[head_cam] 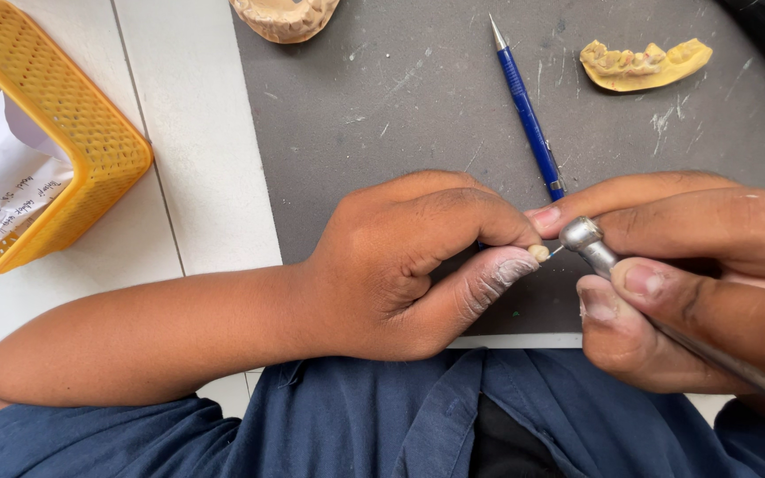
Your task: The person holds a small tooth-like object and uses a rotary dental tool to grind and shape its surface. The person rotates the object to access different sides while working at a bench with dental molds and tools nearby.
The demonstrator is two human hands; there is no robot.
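My left hand point(409, 261) pinches a tiny cream tooth piece point(538, 253) between thumb and forefinger, low over the grey mat point(382, 97). My right hand point(701, 265) grips a slim metal handpiece point(595, 250) like a pen. Its fine tip touches the tooth piece. Both hands meet near the table's front edge, above my blue shirt.
A blue mechanical pencil point(529, 111) lies on the mat behind my hands. A yellow dental cast point(644, 64) rests at the back right, and a beige cast point(285, 18) sits at the top edge. A yellow mesh basket point(90, 133) holding papers stands on the white table at left.
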